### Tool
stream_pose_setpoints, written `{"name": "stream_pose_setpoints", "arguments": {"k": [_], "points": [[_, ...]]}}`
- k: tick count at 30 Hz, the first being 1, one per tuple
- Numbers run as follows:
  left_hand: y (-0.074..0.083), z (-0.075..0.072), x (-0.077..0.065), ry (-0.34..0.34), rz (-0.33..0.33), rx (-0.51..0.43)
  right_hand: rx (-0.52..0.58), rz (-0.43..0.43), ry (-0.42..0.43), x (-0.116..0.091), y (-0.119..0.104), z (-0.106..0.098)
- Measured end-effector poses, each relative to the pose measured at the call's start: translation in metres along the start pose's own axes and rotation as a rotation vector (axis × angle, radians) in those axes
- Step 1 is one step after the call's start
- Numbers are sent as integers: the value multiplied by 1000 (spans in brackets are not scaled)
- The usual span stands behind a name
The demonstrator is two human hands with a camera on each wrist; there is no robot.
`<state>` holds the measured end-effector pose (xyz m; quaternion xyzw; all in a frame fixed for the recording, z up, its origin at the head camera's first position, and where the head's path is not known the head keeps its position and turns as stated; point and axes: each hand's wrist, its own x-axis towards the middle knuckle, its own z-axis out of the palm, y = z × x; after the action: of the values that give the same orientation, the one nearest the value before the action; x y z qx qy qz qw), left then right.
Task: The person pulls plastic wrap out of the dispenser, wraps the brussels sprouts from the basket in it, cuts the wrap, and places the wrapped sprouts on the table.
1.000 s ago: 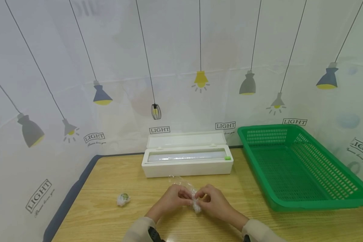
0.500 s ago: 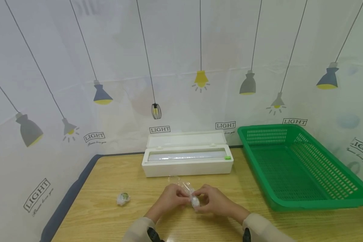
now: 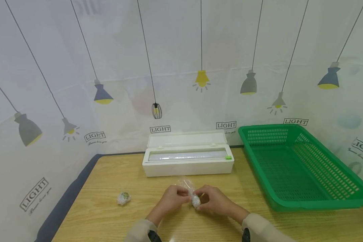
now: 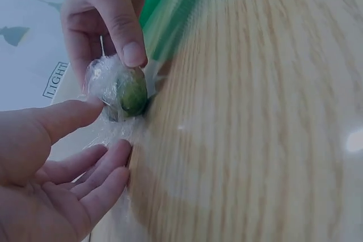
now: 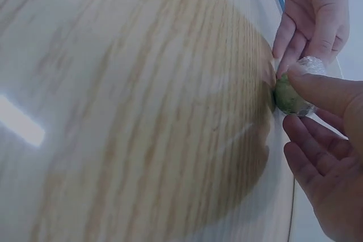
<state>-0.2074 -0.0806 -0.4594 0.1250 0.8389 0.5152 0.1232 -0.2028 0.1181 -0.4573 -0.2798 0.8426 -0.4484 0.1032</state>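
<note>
A small rounded green piece [image 4: 133, 92], perhaps fruit or vegetable, is wrapped in crinkled cling film [image 4: 102, 77]. My right hand [image 3: 215, 201] pinches it between thumb and fingers, just over the table. From the other side my left hand [image 3: 173, 201] holds the film, its thumb on the wrap and its fingers curled below. A loose tail of clear film spreads behind the fingertips in the head view. In the right wrist view, the green underside [image 5: 290, 97] shows beneath my right thumb. A second wrapped green piece [image 3: 123, 198] lies left of my hands.
A white cling film dispenser [image 3: 187, 169] with its lid raised stands behind my hands, a film roll [image 3: 187, 156] and a green slider [image 3: 228, 157] inside. To the right sits a green plastic basket [image 3: 261, 174]. A lamp-print sheet covers the wall behind the wooden table [image 3: 103, 178].
My right hand's fingers have shifted from the film's bunched middle to around the wrapped piece. The piece has turned slightly between the hands. The dispenser, basket and second piece have stayed put.
</note>
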Motion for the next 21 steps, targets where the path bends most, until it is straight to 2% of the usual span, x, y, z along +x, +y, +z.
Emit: {"name": "stream_pose_setpoints", "arguments": {"k": [4,7,13,21], "points": [[-1,4,2,26,15,-97,0,-18,22,-1,0,1],[0,9,1,76,10,-187,2,-32,32,-2,-1,2],[4,20,-1,230,-75,-279,16,-33,11,-2,-2,1],[5,26,8,356,-198,-488,5,-14,-52,0,0,-1]]}}
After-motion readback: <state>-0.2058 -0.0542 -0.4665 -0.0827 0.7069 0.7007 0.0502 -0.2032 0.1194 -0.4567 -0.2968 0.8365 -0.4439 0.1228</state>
